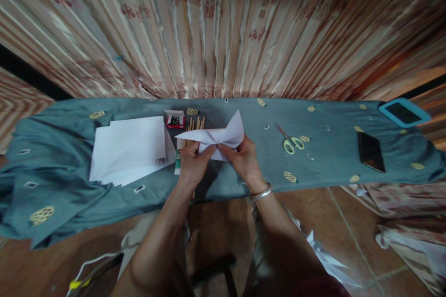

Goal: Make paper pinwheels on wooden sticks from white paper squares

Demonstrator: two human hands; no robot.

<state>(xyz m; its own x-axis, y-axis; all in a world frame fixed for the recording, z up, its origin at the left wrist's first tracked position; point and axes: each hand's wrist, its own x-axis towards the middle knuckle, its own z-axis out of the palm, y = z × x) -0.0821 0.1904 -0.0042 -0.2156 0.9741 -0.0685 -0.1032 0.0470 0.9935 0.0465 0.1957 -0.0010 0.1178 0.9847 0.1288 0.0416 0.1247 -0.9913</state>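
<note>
A white paper pinwheel [233, 131] is held up over the table's middle, its blades curled in toward a small pin head at the centre. My left hand [194, 160] grips its left side, thumb close to the pin. On the other side my right hand [245, 157] pinches the paper, its thumb also near the centre. Behind the pinwheel, partly hidden, lie several thin wooden sticks [198, 123]. A green and white tube [177, 162] shows beside my left hand. Just beyond is an open red box [175, 119] with small dark pieces in it.
Stacked white paper sheets [128, 148] lie at left. Scissors [289, 141] with pale green handles rest right of my hands. Farther right are a dark phone [371, 152] and a blue-framed tablet [404, 112]. A striped curtain [216, 32] hangs behind the cloth-covered table [265, 171]. Folded white paper [329, 260] lies below, right.
</note>
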